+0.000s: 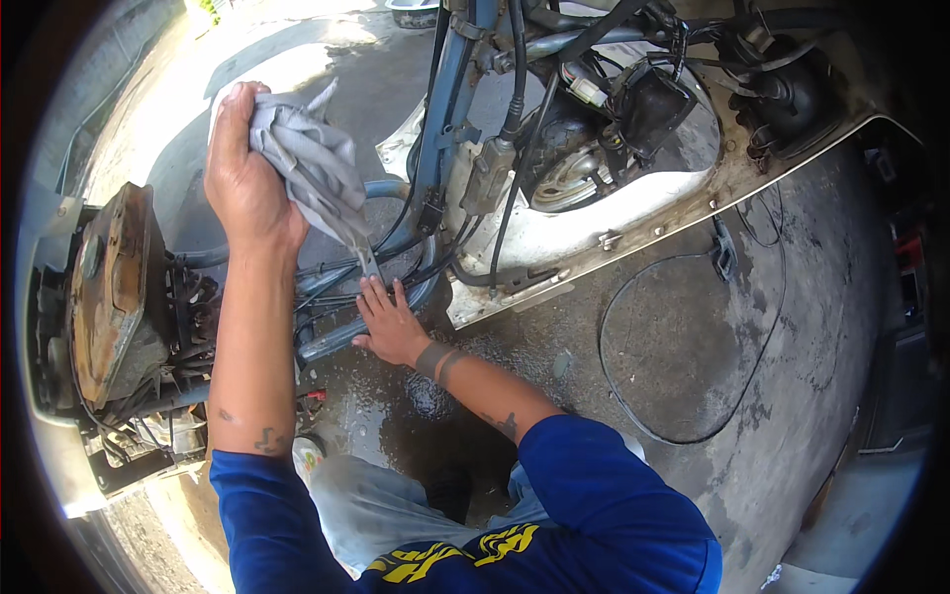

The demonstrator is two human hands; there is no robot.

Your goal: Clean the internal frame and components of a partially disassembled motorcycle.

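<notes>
My left hand (249, 188) is raised on the left and closed around a crumpled grey cloth (315, 168). One strip of the cloth hangs down toward the motorcycle frame. Below it, my right hand (393, 327) reaches in with its fingers spread. Its fingertips rest at or just over the blue frame tube (332, 339) and the black cables beside it; whether they press on the metal I cannot tell.
A white body panel (594, 243) with a wheel behind it stands at the upper right, under wiring and a grey-white connector (586, 87). A rusty, boxy part (119, 287) is at left. A black cable (618, 396) loops across the wet concrete floor (683, 337).
</notes>
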